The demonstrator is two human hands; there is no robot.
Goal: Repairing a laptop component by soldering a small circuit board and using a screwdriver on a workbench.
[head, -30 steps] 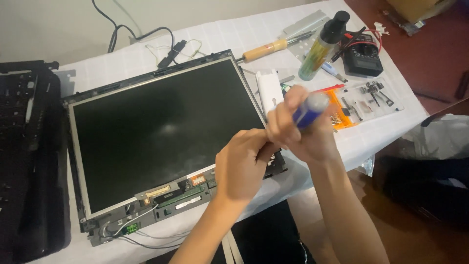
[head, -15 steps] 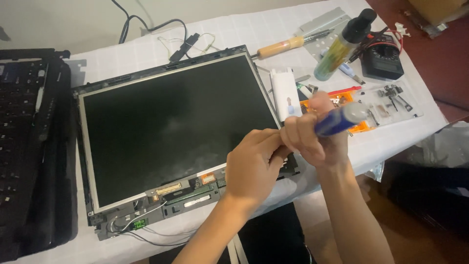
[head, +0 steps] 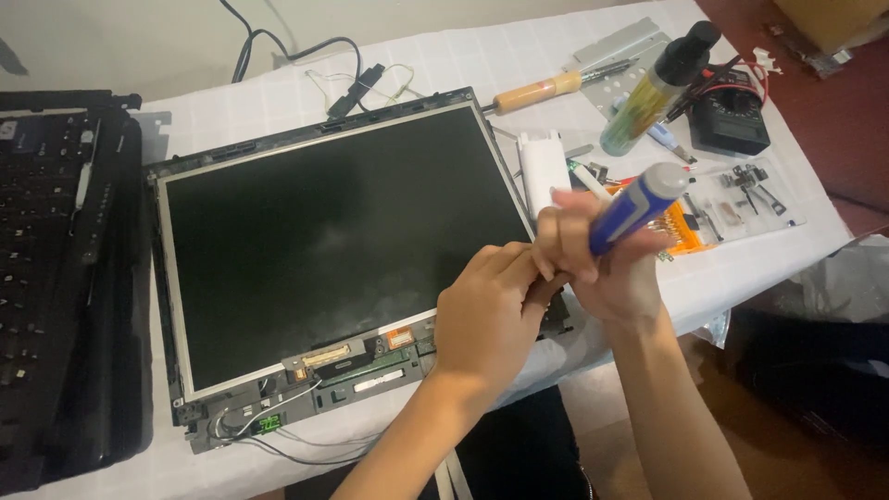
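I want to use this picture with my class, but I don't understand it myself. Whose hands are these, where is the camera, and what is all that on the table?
The camera sits on a person's head, looking down at their own bare hands. The right hand grips a blue-handled screwdriver; the left hand steadies near its tip, at the corner of a bare laptop screen panel. The panel lies on a white cloth. A black keyboard lies left; a wooden-handled soldering iron, spray bottle and black meter lie behind.
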